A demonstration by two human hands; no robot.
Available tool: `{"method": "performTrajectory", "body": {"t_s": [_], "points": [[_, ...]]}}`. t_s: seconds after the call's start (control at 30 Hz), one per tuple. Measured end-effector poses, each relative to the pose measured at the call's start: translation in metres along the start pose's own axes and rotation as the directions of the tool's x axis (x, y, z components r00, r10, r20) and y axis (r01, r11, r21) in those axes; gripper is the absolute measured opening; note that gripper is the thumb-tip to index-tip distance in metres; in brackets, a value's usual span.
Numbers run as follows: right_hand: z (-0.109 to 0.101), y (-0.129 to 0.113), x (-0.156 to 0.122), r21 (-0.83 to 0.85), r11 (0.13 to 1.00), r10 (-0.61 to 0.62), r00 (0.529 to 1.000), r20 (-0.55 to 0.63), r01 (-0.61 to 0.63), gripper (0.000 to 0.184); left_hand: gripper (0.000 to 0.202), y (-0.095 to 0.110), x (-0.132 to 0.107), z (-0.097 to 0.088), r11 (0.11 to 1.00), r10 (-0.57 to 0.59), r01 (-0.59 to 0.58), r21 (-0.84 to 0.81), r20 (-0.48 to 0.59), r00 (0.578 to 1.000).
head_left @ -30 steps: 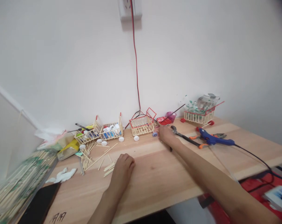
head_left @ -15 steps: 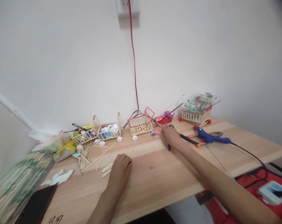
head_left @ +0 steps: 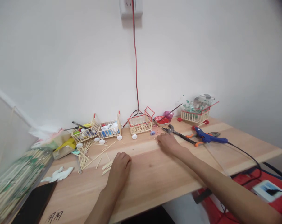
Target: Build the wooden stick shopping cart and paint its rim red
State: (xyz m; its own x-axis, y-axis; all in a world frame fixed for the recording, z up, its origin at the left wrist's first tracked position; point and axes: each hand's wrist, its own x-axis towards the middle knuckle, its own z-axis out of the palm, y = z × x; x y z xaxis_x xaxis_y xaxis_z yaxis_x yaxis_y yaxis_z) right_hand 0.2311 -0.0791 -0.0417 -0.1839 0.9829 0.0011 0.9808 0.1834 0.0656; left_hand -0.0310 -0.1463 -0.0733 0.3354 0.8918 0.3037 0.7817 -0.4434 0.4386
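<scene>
My left hand [head_left: 120, 166] rests on the wooden table with its fingers curled in; anything inside the palm is hidden. Short cut wooden sticks [head_left: 106, 167] lie against its left side. My right hand [head_left: 168, 143] lies low on the tabletop, fingers loosely bent and a little apart, with nothing seen in them. Just beyond it are black-headed pliers [head_left: 181, 135] with dark handles and orange ends. A small stick-built cart [head_left: 141, 126] with a red rim, a white wheel [head_left: 134, 136] and a purple wheel [head_left: 152, 133] stands farther back.
Two stick carts [head_left: 109, 130] with bottle caps stand left. Another cart [head_left: 194, 116] holds plastic scraps. A blue glue gun [head_left: 209, 137] lies right, beside a red paint dish [head_left: 161, 120]. Loose sticks [head_left: 84, 157], white cloth [head_left: 58, 175], a dark phone [head_left: 35, 202] and bagged skewers [head_left: 20, 177] occupy the left.
My right hand has come off the pliers and drawn back toward me; the pliers now lie turned on the table. My left hand has barely moved.
</scene>
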Motion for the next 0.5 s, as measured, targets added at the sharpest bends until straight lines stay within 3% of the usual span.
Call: {"method": "performTrajectory", "body": {"t_s": [0.1,0.3,0.37,0.5], "points": [[-0.003,0.0,-0.007,0.019,1.0,-0.015,1.0,-0.002,0.015,0.024,0.019,-0.001,0.0,0.001,1.0,-0.007,0.007,-0.009,-0.015,1.0],[-0.006,0.004,0.005,-0.061,0.989,0.132,0.991,-0.01,-0.132,0.027,0.021,-0.004,-0.002,0.001,1.0,-0.009,0.008,-0.021,-0.074,0.997],[-0.005,-0.008,0.006,-0.073,0.993,0.098,0.995,0.025,-0.096,0.032,0.022,-0.002,-0.003,0.0,1.0,-0.012,0.01,-0.024,-0.084,0.996],[-0.01,-0.037,-0.002,-0.031,0.998,-0.047,0.996,0.07,0.049,0.021,0.02,0.003,-0.002,-0.002,0.998,0.035,-0.04,-0.054,-0.082,0.996]]}}
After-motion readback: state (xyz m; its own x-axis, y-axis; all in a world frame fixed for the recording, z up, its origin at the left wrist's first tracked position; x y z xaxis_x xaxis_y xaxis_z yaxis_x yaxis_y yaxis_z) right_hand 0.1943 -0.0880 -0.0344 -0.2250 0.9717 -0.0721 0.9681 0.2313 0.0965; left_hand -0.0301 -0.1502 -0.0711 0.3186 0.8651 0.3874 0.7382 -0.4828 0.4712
